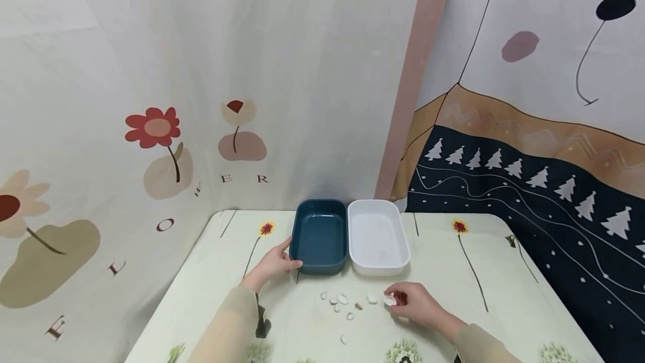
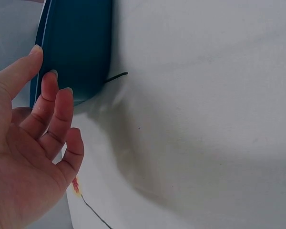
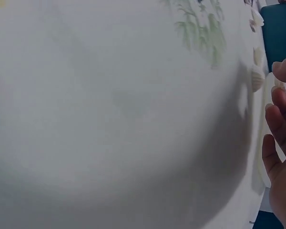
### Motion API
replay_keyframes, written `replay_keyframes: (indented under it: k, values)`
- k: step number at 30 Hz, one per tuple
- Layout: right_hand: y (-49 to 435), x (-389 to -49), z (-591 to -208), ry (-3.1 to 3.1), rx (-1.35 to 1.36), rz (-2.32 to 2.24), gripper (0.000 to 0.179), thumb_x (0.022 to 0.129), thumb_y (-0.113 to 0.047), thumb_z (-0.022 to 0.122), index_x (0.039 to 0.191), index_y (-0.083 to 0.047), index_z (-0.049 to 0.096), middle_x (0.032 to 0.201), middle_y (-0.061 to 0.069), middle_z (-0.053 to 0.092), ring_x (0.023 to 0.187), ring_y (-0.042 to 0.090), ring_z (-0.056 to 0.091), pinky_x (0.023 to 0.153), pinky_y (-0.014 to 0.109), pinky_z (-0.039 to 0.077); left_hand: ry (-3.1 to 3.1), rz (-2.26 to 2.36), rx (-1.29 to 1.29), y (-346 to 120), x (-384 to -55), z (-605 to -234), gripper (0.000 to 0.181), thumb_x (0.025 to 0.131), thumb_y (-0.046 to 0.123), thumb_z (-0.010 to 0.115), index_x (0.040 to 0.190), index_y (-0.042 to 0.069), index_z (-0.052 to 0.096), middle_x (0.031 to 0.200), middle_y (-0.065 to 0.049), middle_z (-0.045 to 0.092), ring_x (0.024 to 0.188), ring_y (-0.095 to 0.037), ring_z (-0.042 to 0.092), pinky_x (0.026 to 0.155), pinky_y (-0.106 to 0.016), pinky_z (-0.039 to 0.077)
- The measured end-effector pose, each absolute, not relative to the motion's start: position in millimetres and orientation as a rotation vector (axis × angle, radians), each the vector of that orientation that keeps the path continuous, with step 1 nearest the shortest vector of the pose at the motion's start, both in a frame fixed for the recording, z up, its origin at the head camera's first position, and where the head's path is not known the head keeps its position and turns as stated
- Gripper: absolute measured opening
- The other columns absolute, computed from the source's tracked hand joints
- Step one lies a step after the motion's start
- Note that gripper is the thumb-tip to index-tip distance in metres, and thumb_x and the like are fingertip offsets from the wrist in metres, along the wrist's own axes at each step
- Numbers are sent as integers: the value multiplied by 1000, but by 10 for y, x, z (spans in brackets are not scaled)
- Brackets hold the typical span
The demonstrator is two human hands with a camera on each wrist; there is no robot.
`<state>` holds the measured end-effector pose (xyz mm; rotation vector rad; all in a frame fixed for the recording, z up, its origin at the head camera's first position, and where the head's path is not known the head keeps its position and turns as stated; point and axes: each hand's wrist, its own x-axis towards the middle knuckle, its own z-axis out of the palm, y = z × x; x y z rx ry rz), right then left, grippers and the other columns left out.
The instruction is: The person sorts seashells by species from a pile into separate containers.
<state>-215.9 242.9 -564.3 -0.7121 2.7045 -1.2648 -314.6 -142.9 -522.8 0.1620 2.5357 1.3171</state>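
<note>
My left hand touches the front left corner of a dark teal rectangular dish, its thumb and index finger spread along the outer side. In the left wrist view, the other fingers bend loosely beside the dish wall. The right hand pinches a small white seashell between thumb and fingertips, low over the table. A white seashell lies just left of it, and a brownish one beyond. At the right wrist view's edge a ribbed shell shows near the thumb.
A white rectangular dish stands directly right of the teal one. Several more small pale shells lie scattered in front of the dishes on the flower-patterned tablecloth. Printed curtains hang behind and beside the table.
</note>
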Motion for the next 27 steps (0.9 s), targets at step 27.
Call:
replay_keyframes:
  k: [27]
  values:
    - [2326, -2632, -4973, 2847, -857, -1286, 24, 79, -8, 76, 101, -6, 71, 75, -9, 57, 65, 5, 48, 58, 24, 44, 2534, 1327, 150, -1425, -3119, -5196, 86, 85, 18, 75, 152, 2, 24, 67, -6, 56, 67, -29, 57, 65, -32, 40]
